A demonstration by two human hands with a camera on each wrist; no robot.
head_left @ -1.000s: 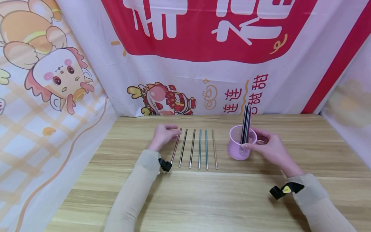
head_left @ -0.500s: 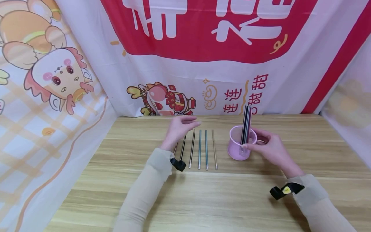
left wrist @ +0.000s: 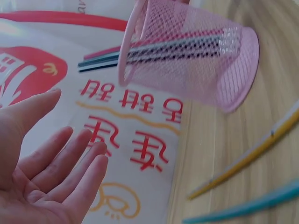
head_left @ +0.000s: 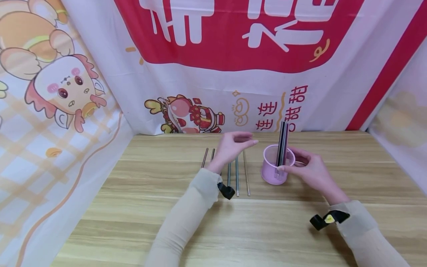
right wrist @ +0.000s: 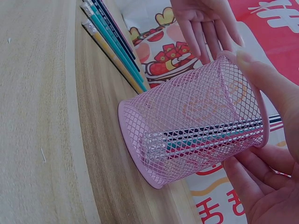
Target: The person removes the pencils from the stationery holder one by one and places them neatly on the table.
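Observation:
My right hand grips a pink mesh pen cup by its rim, thumb on the near side and fingers around the far side. Several pencils stand in the cup, eraser ends down, leaning together; dark, teal and pink ones show. My left hand hovers over the far ends of a row of pencils, to the left of the cup, fingers relaxed and holding nothing. Nearest the cup in that row is a yellow pencil, then a teal pencil. My left hand and forearm partly hide the others.
A wooden table carries everything. Behind it hangs a white and red printed cloth, and another printed cloth covers the left side. A dark red pencil lies at the left end of the row.
My left hand has moved right from the dark red pencil, across the row toward the cup, carrying nothing. My right hand and the cup have stayed in place.

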